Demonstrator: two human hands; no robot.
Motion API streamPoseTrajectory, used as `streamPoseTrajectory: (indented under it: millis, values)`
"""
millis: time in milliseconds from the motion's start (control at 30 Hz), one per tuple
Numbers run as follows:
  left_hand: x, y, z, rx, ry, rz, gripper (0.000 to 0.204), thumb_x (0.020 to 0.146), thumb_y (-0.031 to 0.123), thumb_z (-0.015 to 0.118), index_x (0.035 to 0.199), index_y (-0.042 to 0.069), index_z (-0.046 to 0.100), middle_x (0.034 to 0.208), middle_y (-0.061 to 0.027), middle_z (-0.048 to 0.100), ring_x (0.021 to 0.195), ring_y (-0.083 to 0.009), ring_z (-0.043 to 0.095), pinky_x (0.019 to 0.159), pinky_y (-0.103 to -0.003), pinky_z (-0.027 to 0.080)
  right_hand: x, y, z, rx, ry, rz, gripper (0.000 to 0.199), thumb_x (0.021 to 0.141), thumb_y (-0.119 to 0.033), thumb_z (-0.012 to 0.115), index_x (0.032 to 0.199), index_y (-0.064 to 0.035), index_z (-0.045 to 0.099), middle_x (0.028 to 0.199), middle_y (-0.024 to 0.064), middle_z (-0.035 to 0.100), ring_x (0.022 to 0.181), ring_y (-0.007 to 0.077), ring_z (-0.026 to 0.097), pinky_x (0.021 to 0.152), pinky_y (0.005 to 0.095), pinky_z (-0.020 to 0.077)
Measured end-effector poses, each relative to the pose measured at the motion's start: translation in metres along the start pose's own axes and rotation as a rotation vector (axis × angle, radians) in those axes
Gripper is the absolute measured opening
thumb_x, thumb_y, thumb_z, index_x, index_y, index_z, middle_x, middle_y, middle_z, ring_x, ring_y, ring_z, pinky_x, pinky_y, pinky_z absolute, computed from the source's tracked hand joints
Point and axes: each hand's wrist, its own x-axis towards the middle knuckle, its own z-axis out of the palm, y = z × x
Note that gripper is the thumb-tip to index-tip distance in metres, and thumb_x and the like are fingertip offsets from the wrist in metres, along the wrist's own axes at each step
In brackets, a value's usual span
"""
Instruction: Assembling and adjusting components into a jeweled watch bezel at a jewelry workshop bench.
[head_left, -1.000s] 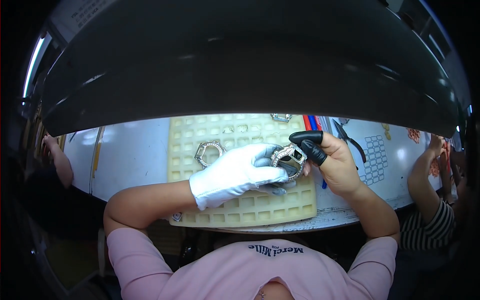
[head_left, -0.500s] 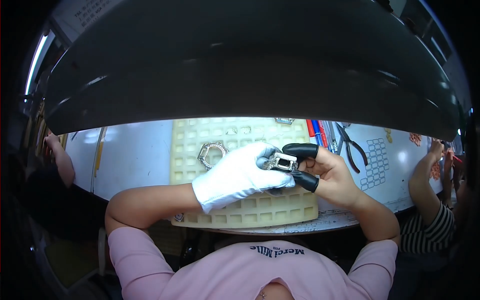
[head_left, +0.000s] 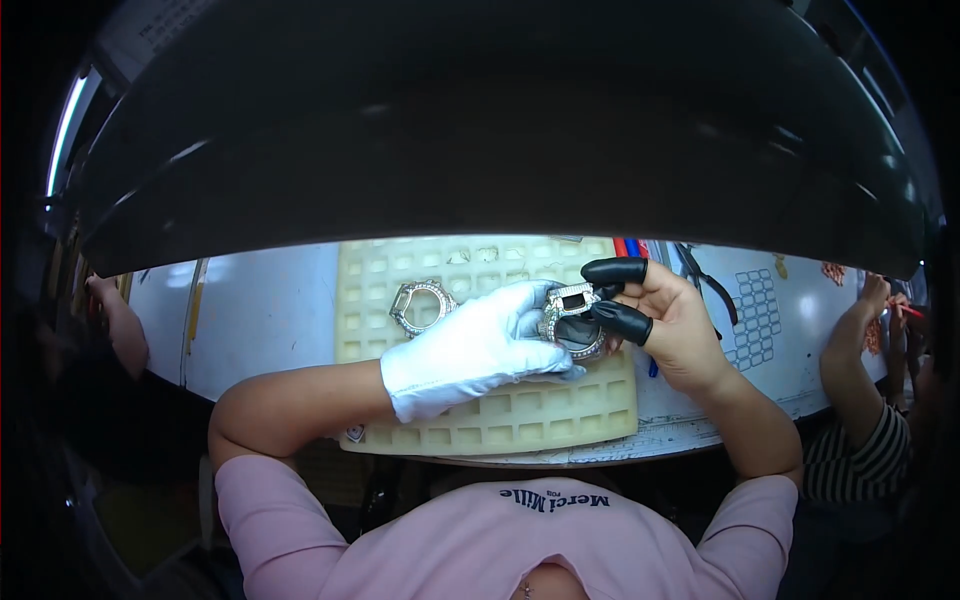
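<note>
Between my hands is a silver watch case (head_left: 573, 297) set with small stones, with a rectangular opening in its upper end and a round ring below. My left hand (head_left: 465, 350), in a white glove, grips it from the left. From the right, my right hand (head_left: 680, 325) pinches its upper end with thumb and finger, both in black finger cots. Beneath them lies a cream tray (head_left: 590, 410) with rows of square pockets. A second silver watch case (head_left: 404, 312) rests on the tray, just beyond my left glove and partly covered by it.
A large dark hood (head_left: 480, 150) hangs over the table's far side. Right of the tray lie dark-handled pliers (head_left: 722, 297), red and blue pens (head_left: 630, 247) and a sheet of small outlined shapes (head_left: 757, 320). Other people's arms (head_left: 850, 335) reach in at both sides. A yellow stick (head_left: 197, 310) lies left.
The watch case has turned in my hands, so its round ring now shows below the rectangular end. My right hand has shifted slightly up and right, its thumb now higher.
</note>
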Motion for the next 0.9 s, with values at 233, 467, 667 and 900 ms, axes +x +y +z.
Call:
streamPoseTrajectory:
  millis: [233,467,667,900]
  values:
    - [0.0,-0.002,-0.002,0.008,0.014,0.013,0.054,0.082,-0.002,0.061,0.13,0.0,0.037,0.119,-0.0127,0.055,0.108,-0.0201,0.057,0.091,-0.032,0.05,0.0,0.001,0.0,-0.009,0.013,-0.021,0.036,0.085,-0.004,0.063,0.118,0.001,0.05,0.092,0.0054,0.062,0.076,0.0071,0.058,0.066,0.0204,0.0475]
    - [-0.003,-0.001,0.001,0.07,0.12,0.142,0.046,0.082,0.0,0.063,0.123,0.001,0.042,0.117,-0.0087,0.054,0.105,-0.0162,0.056,0.089,-0.03,0.049,-0.004,0.008,0.001,-0.277,0.004,-0.04,0.037,0.077,-0.007,0.07,0.109,0.0003,0.052,0.079,-0.001,0.054,0.069,0.003,0.05,0.063,0.018,0.0412]
    - [-0.004,-0.002,0.0,0.231,0.191,0.225,0.038,0.082,0.011,0.067,0.114,-0.001,0.051,0.104,-0.0063,0.06,0.096,-0.0103,0.057,0.077,-0.022,0.047,-0.003,0.017,0.002,-0.23,0.023,-0.201,0.029,0.083,-0.005,0.065,0.108,0.0007,0.051,0.092,0.0049,0.059,0.082,0.0081,0.056,0.071,0.0215,0.046]
    - [-0.012,0.006,0.007,0.519,0.292,0.154,0.038,0.08,0.021,0.07,0.108,-0.001,0.058,0.094,-0.0056,0.062,0.086,-0.0091,0.057,0.075,-0.023,0.046,-0.005,0.017,0.002,-0.38,0.043,-0.32,0.029,0.084,-0.005,0.061,0.11,0.0019,0.051,0.095,0.0082,0.063,0.084,0.0115,0.06,0.072,0.0239,0.0477]
